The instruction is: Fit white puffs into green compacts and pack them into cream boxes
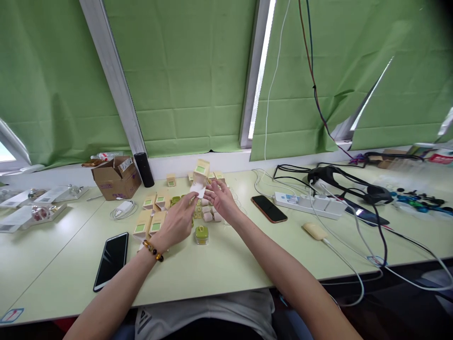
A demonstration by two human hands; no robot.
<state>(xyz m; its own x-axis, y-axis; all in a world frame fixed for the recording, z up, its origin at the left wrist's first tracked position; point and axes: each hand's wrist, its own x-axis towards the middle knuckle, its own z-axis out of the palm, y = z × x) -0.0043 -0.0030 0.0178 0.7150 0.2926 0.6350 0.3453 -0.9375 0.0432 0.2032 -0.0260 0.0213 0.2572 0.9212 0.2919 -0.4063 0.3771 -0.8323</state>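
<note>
My left hand, with a beaded bracelet at the wrist, pinches the white flap of a small cream box. The box has a green square on its face and is held tilted above the table. Close to the flap on the right, my right hand has its fingers apart and loosely curled; whether its fingertips touch the flap is hard to see. Below the hands stands a small clear jar with a green lid. Pale pink round pieces and small green items lie behind it, partly hidden by my hands.
More cream boxes stand left of my left hand. A black phone lies at left, another phone at right. Beyond are a cardboard box, a black cylinder, a power strip, a yellow mouse-shaped thing and loose cables.
</note>
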